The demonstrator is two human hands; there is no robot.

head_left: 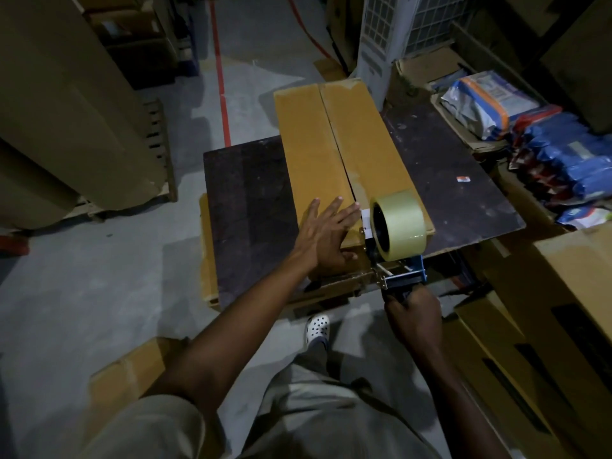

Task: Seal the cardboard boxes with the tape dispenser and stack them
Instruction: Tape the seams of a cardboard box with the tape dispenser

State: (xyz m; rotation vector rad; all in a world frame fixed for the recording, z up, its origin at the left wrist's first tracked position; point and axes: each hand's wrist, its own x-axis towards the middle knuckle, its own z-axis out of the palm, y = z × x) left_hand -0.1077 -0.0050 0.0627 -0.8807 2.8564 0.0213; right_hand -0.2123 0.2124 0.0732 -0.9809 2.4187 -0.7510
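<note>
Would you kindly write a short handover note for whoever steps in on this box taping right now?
Left hand: flat, fingers straight, pressing down the near end of the cardboard box on its left flap.
Right hand: grips the handle of the tape dispenser, whose roll sits at the box's near edge by the centre seam.
The box lies lengthwise on the dark table board.
Done: both top flaps are folded shut.
Left: the seam looks untaped, so run tape along it to the far end, cut it, then stack the box.
</note>
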